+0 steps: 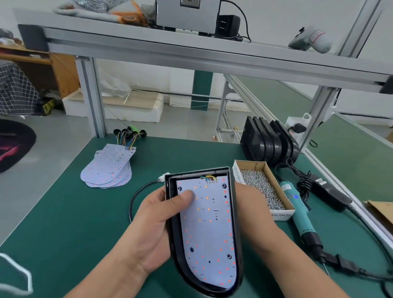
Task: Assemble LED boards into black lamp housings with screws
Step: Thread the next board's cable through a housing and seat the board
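**Board seated, screws not yet in**

Step in hand, as I read it: seating the LED board [207,233] in the black housing [211,291]. The board lies inside the rim, coloured wires at its far end. The dark mounting holes near its corners look unfilled, though that is hard to confirm from here.

Housing is held above the counter [77,221], near centre, tilted up at the far end.

Left grip [153,228]: closed on the housing's left wall, palm under the edge, thumb [185,195] flat on the board's far-left corner, pinning it.

Right grip [245,200]: forearm runs in from the near right and the hand goes behind the housing's right wall. Fingers hidden, so I cannot tell whether it clasps or only props.

Next move, likely: set the housing flat, keep the board pinned so the holes stay lined up, and free the right side for a screw from the box [281,215] just right, then the teal screwdriver [301,217] beyond it.
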